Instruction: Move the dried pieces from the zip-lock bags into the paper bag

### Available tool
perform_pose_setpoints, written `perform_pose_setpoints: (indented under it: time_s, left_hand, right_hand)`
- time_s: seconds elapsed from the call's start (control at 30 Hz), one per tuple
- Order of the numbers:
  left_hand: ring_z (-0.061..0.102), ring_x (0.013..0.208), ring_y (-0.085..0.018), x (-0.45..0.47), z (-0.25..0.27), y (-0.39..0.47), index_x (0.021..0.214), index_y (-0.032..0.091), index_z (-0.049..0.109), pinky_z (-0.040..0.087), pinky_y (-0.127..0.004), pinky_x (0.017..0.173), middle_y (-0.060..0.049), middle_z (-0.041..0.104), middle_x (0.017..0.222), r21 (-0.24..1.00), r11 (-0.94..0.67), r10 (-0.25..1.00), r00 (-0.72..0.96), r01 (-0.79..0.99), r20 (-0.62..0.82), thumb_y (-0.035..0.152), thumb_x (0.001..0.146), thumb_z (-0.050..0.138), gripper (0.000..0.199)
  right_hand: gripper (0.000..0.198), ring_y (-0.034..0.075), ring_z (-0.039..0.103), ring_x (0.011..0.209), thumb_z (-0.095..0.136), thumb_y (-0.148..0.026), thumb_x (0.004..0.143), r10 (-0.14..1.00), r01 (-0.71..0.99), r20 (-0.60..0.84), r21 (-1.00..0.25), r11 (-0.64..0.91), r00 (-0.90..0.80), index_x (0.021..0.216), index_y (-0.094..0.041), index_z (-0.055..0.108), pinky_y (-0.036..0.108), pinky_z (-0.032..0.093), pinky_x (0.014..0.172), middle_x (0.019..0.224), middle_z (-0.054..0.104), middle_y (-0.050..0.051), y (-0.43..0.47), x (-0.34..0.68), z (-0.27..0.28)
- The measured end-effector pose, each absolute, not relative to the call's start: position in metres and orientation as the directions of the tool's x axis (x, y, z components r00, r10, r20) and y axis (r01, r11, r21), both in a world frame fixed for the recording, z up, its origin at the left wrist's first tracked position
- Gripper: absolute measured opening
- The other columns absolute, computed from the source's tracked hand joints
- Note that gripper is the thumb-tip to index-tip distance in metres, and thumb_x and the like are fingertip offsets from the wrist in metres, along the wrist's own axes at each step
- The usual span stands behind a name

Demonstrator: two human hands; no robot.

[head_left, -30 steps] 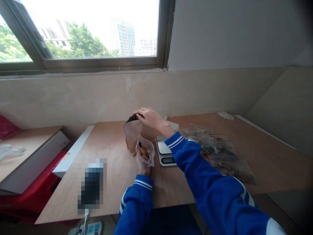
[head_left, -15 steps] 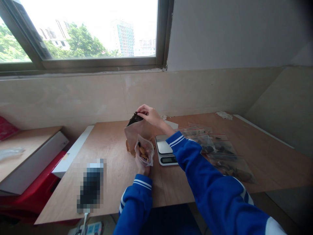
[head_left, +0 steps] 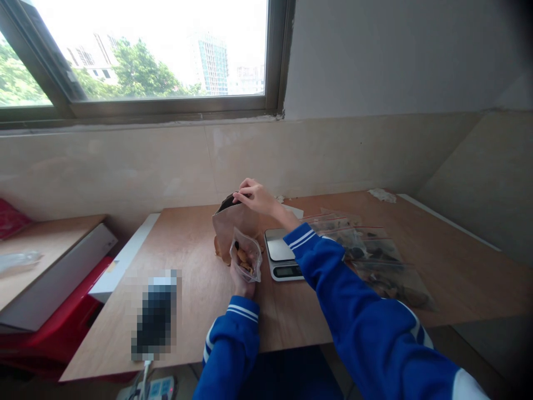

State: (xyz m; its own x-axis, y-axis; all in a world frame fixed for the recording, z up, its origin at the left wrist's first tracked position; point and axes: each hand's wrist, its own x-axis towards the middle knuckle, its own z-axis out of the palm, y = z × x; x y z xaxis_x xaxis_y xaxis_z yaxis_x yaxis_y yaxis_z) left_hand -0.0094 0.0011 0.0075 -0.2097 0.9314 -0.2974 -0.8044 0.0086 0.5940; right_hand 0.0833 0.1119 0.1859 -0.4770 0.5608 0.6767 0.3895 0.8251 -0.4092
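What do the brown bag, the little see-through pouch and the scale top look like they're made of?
Brown bag: matte kraft paper, by its dull tan creased face. Small pouch: clear glossy plastic film, its contents showing through. Scale top: probably brushed metal, grey with a soft sheen; body looks like white plastic.

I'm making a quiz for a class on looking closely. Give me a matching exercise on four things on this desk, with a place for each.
Things:
1. small clear bag
2. brown paper bag
3. kitchen scale
4. pile of clear bags

Places:
A. on the desk right of the scale
B. held up in the left hand
C. between the paper bag and the pile
D. under the right hand, top open

Pairs: 1-B, 2-D, 3-C, 4-A
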Motion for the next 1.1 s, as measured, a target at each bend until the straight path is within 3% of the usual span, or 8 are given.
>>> perform_pose_setpoints:
  time_s: [0.13, 0.3, 0.63, 0.73, 0.83, 0.93, 1.03, 1.1]
  left_hand:
    - [0.061, 0.060, -0.011, -0.011, 0.011, -0.001, 0.098, 0.023, 0.066, 0.049, -0.020, 0.052, -0.001, 0.065, 0.077, 0.494, 0.058, 0.928, -0.136, -0.867, -0.347, 0.047, 0.087, 0.056, 0.028]
    - [0.059, 0.059, -0.010, -0.010, 0.013, -0.001, 0.098, 0.022, 0.066, 0.049, -0.021, 0.056, 0.000, 0.064, 0.076, 0.464, 0.063, 0.915, -0.134, -0.884, -0.380, 0.041, 0.090, 0.053, 0.023]
    - [0.059, 0.056, -0.010, -0.010, 0.014, 0.000, 0.089, 0.018, 0.064, 0.047, -0.020, 0.054, 0.000, 0.062, 0.070, 0.438, 0.083, 0.896, -0.125, -0.895, -0.427, 0.034, 0.086, 0.056, 0.019]
    - [0.057, 0.055, -0.010, -0.010, 0.012, 0.000, 0.087, 0.017, 0.063, 0.045, -0.019, 0.051, 0.000, 0.061, 0.068, 0.442, 0.073, 0.911, -0.120, -0.894, -0.394, 0.034, 0.083, 0.060, 0.018]
    - [0.055, 0.052, -0.009, -0.011, 0.010, 0.001, 0.084, 0.017, 0.063, 0.042, -0.018, 0.046, 0.000, 0.060, 0.066, 0.445, 0.066, 0.927, -0.111, -0.893, -0.359, 0.034, 0.085, 0.057, 0.018]
    - [0.053, 0.049, -0.008, -0.011, 0.010, 0.002, 0.083, 0.017, 0.064, 0.040, -0.017, 0.043, -0.001, 0.058, 0.063, 0.432, 0.072, 0.935, -0.090, -0.899, -0.342, 0.034, 0.091, 0.048, 0.024]
    - [0.054, 0.049, -0.009, -0.010, 0.010, 0.003, 0.084, 0.017, 0.065, 0.041, -0.018, 0.044, -0.001, 0.059, 0.064, 0.429, 0.064, 0.932, -0.100, -0.901, -0.350, 0.033, 0.092, 0.046, 0.026]
    - [0.056, 0.051, -0.009, -0.009, 0.010, 0.003, 0.085, 0.017, 0.065, 0.043, -0.019, 0.045, -0.001, 0.060, 0.067, 0.426, 0.052, 0.930, -0.111, -0.903, -0.351, 0.032, 0.091, 0.048, 0.024]
  right_hand:
    - [0.037, 0.015, 0.052, 0.087, 0.054, -0.047, 0.094, 0.514, 0.494, 0.620, -0.224, 0.840, -0.593, 0.081, -0.018, 0.074, 0.028, 0.038, 0.084, 0.087, 0.058, 0.004, 0.105, 0.081, 0.186]
    - [0.041, 0.018, 0.052, 0.086, 0.051, -0.048, 0.095, 0.532, 0.597, 0.461, -0.005, 0.802, -0.710, 0.078, -0.017, 0.072, 0.031, 0.031, 0.081, 0.080, 0.064, 0.004, 0.096, 0.078, 0.192]
    - [0.035, 0.022, 0.051, 0.095, 0.051, -0.046, 0.095, 0.541, 0.649, 0.450, 0.122, 0.751, -0.711, 0.086, -0.017, 0.069, 0.035, 0.029, 0.089, 0.096, 0.065, 0.008, 0.098, 0.078, 0.188]
    - [0.034, 0.024, 0.050, 0.103, 0.052, -0.047, 0.094, 0.551, 0.682, 0.526, 0.079, 0.727, -0.648, 0.096, -0.017, 0.066, 0.037, 0.030, 0.093, 0.108, 0.062, 0.011, 0.095, 0.078, 0.185]
    - [0.034, 0.026, 0.048, 0.113, 0.053, -0.045, 0.094, 0.525, 0.699, 0.689, -0.038, 0.714, -0.499, 0.113, -0.016, 0.057, 0.039, 0.032, 0.097, 0.122, 0.055, 0.014, 0.087, 0.080, 0.178]
    - [0.021, 0.023, 0.051, 0.108, 0.046, -0.034, 0.097, 0.500, 0.663, 0.804, -0.185, 0.725, -0.322, 0.109, -0.018, 0.053, 0.037, 0.037, 0.094, 0.113, 0.057, 0.012, 0.076, 0.086, 0.161]
    - [0.018, 0.018, 0.056, 0.085, 0.038, -0.027, 0.099, 0.599, 0.628, 0.747, -0.324, 0.708, -0.290, 0.098, -0.019, 0.054, 0.030, 0.043, 0.080, 0.091, 0.058, 0.006, 0.066, 0.097, 0.131]
    - [0.021, 0.016, 0.056, 0.077, 0.039, -0.024, 0.099, 0.698, 0.654, 0.595, -0.349, 0.671, -0.398, 0.091, -0.018, 0.058, 0.028, 0.044, 0.074, 0.084, 0.059, 0.004, 0.062, 0.106, 0.108]
